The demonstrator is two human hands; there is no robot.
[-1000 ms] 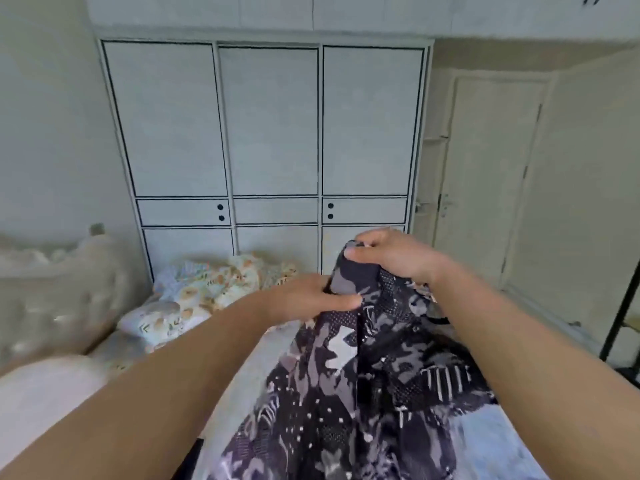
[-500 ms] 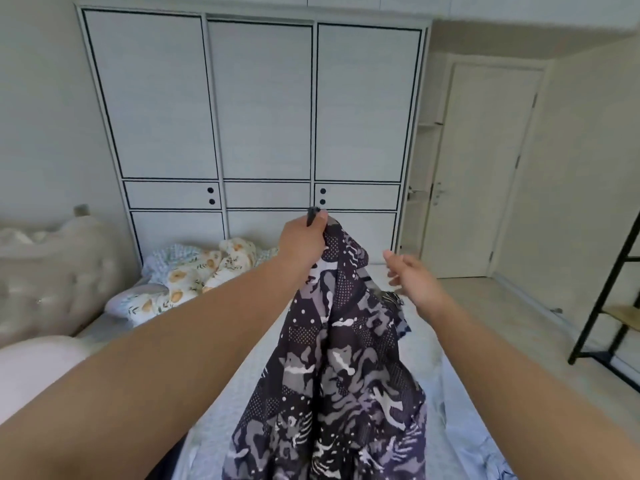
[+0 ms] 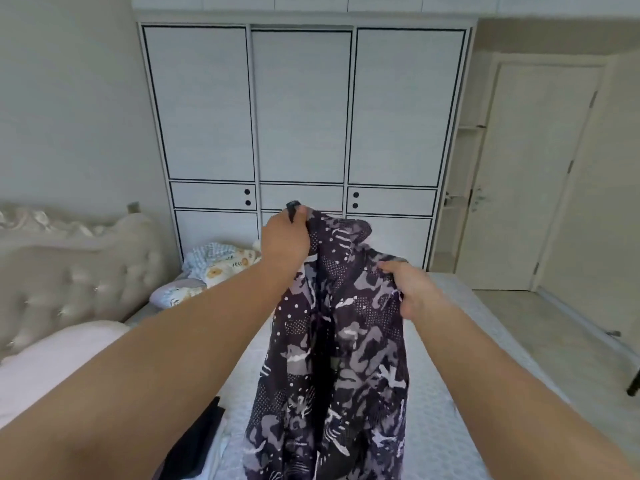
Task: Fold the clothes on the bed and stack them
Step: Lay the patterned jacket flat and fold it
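Two hands, left hand (image 3: 284, 239) and right hand (image 3: 414, 288), grip the dark patterned camouflage shirt (image 3: 332, 358) hanging lengthwise, fingers clamped, over the white quilted bed (image 3: 440, 393) before a white wardrobe (image 3: 301, 109).

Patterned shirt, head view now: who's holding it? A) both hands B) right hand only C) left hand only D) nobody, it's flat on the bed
A: the left hand pinches the top of the shirt up high, and the right hand has a grip on its upper edge lower down.

One patterned garment (image 3: 332, 358), one dark garment (image 3: 194, 445), two hands, three wardrobe doors.
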